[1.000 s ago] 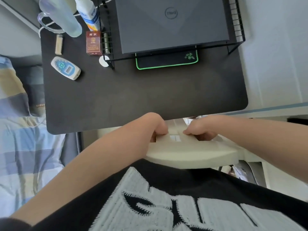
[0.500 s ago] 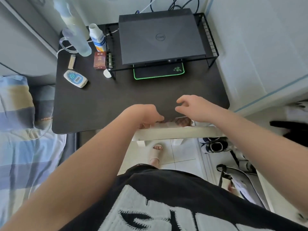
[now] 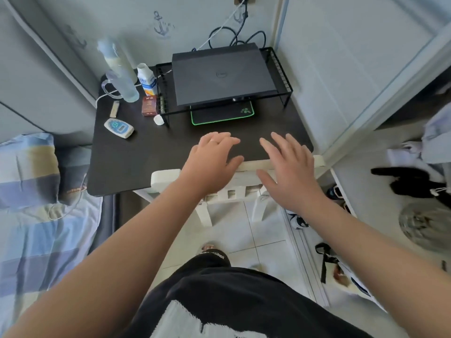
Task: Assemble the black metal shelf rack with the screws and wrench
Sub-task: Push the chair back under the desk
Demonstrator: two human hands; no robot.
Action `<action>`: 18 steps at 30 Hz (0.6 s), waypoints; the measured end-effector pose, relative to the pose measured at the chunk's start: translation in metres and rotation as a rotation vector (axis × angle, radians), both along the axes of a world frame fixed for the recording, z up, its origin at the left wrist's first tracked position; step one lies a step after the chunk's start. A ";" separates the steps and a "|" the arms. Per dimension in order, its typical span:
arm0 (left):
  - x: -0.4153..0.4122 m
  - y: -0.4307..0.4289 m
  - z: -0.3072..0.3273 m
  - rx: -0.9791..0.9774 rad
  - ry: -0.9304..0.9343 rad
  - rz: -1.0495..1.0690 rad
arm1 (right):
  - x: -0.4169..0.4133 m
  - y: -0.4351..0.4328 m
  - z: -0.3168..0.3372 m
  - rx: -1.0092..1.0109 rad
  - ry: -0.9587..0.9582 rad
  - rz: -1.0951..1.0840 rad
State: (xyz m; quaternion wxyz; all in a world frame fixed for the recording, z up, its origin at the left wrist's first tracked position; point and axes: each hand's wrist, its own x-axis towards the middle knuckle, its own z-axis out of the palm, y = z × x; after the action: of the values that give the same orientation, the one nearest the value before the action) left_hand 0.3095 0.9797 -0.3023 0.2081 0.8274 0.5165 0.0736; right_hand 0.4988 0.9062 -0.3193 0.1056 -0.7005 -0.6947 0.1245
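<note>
Shelf rack [image 3: 281,74] at 12 o'clock on worktop [image 3: 146,162], laptop [image 3: 224,76] on top. Left hand [image 3: 214,154], right hand [image 3: 285,162] released, empty. Risk: tilting rack slides laptop off, knocks bottle [image 3: 119,69] at 10 o'clock.

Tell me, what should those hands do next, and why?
Probably reach forward and test the black rack for wobble. The left hand and right hand hover open and empty over the desk, the rack stands bearing a closed laptop, and no screws or wrench show.
</note>
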 end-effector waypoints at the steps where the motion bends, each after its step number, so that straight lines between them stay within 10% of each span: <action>1: 0.002 -0.006 0.000 0.021 0.020 -0.034 | -0.001 -0.007 -0.001 -0.002 -0.029 -0.030; 18: -0.075 -0.041 -0.051 0.303 0.053 -0.825 | -0.134 -0.130 -0.051 -0.076 -0.156 -0.782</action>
State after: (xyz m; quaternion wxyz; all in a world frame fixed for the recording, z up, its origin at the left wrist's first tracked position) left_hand 0.2343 0.9387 -0.3532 0.0833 0.9871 0.1311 0.0380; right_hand 0.3645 0.7765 -0.3701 0.0661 -0.9229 -0.3763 0.0471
